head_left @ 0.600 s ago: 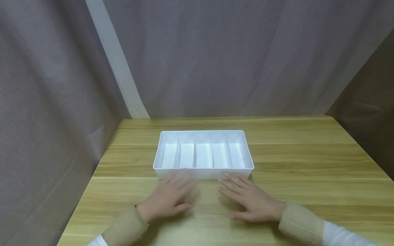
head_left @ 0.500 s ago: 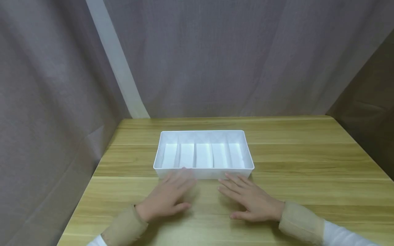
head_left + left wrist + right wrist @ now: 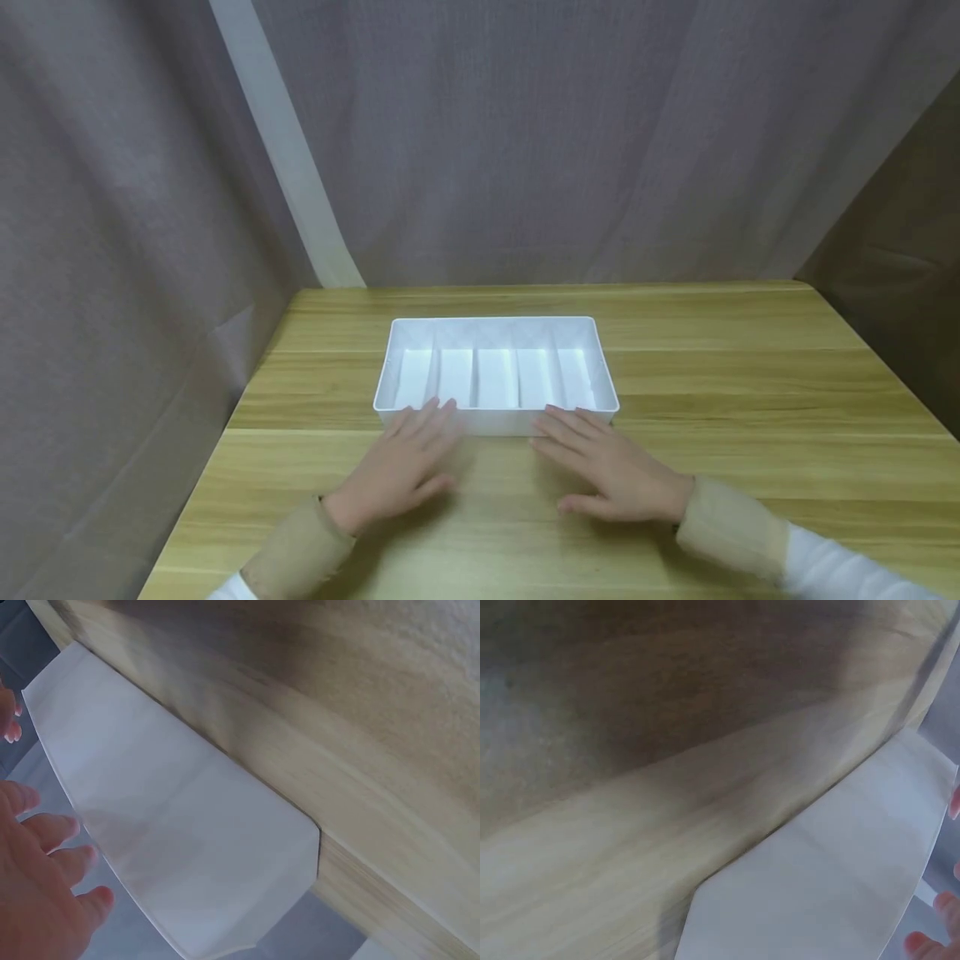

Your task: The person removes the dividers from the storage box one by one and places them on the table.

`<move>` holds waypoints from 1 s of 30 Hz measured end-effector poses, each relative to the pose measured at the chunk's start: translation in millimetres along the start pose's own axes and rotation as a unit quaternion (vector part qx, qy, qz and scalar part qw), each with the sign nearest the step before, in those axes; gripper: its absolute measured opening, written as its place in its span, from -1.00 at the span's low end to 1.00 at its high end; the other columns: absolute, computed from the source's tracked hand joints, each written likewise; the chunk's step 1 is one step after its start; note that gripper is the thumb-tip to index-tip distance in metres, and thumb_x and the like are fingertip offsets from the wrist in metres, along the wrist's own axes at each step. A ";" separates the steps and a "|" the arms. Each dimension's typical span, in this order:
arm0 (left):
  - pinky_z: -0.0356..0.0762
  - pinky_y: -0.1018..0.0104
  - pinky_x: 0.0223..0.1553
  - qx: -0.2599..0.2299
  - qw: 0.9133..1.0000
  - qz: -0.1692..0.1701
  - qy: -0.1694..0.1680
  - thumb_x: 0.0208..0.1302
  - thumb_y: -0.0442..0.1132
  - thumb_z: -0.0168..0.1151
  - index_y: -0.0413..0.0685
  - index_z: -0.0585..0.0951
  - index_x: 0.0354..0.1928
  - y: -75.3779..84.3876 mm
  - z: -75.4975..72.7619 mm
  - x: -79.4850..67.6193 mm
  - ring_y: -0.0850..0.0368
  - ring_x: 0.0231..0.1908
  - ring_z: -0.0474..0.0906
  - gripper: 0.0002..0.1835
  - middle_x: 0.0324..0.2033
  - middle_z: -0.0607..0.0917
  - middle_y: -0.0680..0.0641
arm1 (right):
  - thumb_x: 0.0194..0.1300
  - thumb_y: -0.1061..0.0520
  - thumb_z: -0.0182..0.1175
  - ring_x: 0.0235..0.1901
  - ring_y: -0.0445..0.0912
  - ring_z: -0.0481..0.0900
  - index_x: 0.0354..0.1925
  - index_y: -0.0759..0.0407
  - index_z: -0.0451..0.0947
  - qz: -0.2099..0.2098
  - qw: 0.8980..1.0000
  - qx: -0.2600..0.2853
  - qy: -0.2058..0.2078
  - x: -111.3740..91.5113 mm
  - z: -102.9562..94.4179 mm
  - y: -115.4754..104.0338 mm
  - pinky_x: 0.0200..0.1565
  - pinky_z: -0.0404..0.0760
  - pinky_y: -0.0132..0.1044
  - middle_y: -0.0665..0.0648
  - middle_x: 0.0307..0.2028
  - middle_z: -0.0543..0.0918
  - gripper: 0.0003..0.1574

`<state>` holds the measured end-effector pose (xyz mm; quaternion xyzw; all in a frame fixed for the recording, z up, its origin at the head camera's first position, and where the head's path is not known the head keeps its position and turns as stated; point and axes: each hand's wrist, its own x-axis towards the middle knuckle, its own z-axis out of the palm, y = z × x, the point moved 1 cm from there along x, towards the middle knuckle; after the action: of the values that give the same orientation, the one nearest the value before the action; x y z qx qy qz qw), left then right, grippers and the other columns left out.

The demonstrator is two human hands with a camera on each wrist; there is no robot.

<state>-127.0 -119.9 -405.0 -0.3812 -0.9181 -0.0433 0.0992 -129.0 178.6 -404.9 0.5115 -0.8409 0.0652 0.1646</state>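
A white plastic tray with several side-by-side compartments sits on the wooden table, and nothing lies in it. My left hand hovers at the left part of its front side, palm down, fingers stretched toward the rim. Toward the right part reaches my right hand, its fingers also straight and spread. The left wrist view shows the tray's outer wall with my fingers close to its rim. In the right wrist view only a few fingertips show beside the wall. Whether any finger touches the tray I cannot tell.
The wooden table extends on both sides of the tray and in front of it. Grey curtain hangs behind the table and along its left side, with a pale vertical strip on it. A darker cloth is at the right.
Both hands have moved slightly forward and up, their fingertips now over the front rim in the head view. The left hand has also shifted a little left. The tray stays in place.
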 end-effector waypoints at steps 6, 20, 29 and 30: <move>0.02 -0.09 0.22 -0.003 1.000 -0.016 -0.005 0.17 0.10 0.01 0.03 0.02 0.35 -2.5 0.8 -0.2 -0.05 0.31 -0.02 -0.24 0.34 0.06 -0.10 | 0.06 -0.26 0.10 0.30 0.10 0.02 0.30 0.12 0.11 0.015 1.000 0.003 -0.024 2.2 -4.8 0.3 0.30 -0.22 -0.07 0.19 0.32 0.10 -0.06; 0.05 -0.08 0.21 -0.006 0.998 -0.053 0.020 0.19 0.06 0.03 0.04 0.12 0.33 -12.1 4.1 -0.5 -0.05 0.30 0.02 -0.32 0.32 0.12 -0.10 | 0.09 -0.28 0.06 0.29 0.07 0.05 0.29 0.09 0.13 0.036 0.999 -0.012 -0.005 2.3 -0.1 9.5 0.29 -0.16 -0.11 0.12 0.32 0.13 -0.10; 0.02 -0.09 0.22 -0.011 0.996 -0.084 0.021 0.21 0.07 -0.01 0.00 0.15 0.31 -21.1 6.1 0.1 -0.07 0.30 0.02 -0.34 0.32 0.14 -0.10 | 0.15 -0.29 -0.02 0.27 0.09 0.10 0.27 0.12 0.18 0.050 0.999 -0.021 0.002 4.9 -0.6 15.4 0.15 0.11 0.08 0.15 0.30 0.17 -0.16; 0.01 -0.09 0.23 -0.012 0.996 -0.089 0.019 0.21 0.07 -0.01 -0.01 0.16 0.31 -21.9 6.0 0.2 -0.07 0.30 0.02 -0.34 0.32 0.13 -0.10 | 0.16 -0.30 -0.04 0.26 0.09 0.11 0.27 0.12 0.18 0.052 0.998 -0.021 0.002 5.2 -0.6 16.2 0.13 0.13 0.09 0.15 0.30 0.18 -0.17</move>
<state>-143.6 -134.3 -410.9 -0.2987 -0.9456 -0.0707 0.1078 -145.4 182.0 -401.6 0.4634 -0.8671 0.0569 0.1737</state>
